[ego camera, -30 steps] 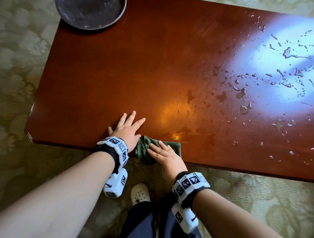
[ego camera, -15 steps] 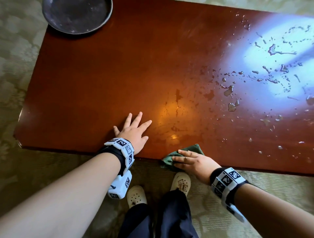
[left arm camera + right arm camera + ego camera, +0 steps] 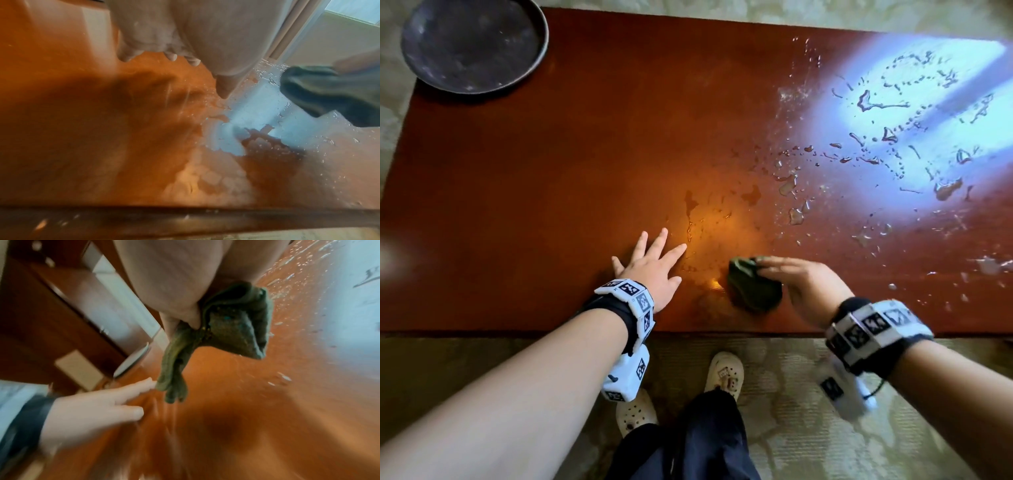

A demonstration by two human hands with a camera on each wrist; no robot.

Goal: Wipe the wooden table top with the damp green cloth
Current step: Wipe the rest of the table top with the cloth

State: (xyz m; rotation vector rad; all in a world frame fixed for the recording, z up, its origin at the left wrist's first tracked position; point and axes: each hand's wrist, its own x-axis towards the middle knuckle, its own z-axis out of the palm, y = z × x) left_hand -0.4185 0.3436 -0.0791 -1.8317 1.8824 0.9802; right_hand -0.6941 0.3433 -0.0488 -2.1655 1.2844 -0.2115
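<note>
Near the front edge of the table (image 3: 551, 171), a bunched green cloth (image 3: 753, 287) hangs from the person's right hand (image 3: 804, 291). From where I stand, the grip looks like a pinch: the right-wrist view shows the fingers and thumb closed on the cloth's top fold, with the rest drooping in 2 loose tails toward the wood. Whether the lowest tail touches the surface is hard to tell through the blur. The left hand (image 3: 654, 270) lies flat on the table just beside it, fingers straight and spread, holding nothing.

This cloth should handle as soft and limp, a little heavier than a dry one because it is damp, and apt to drip. It has no stiffness to push with, so I would judge it works best pressed flat under the palm and fingers, or gathered into a wad at its middle, instead of dangling by 1 edge.

Bunched as it is, the cloth's long axis runs roughly up and down, from the pinch to the hanging tails; in the head view the wad leans slightly toward the left hand.

Water drops (image 3: 893, 154) cover the right half of the table, well apart from the dark dish (image 3: 472, 44) at the far left corner.
</note>
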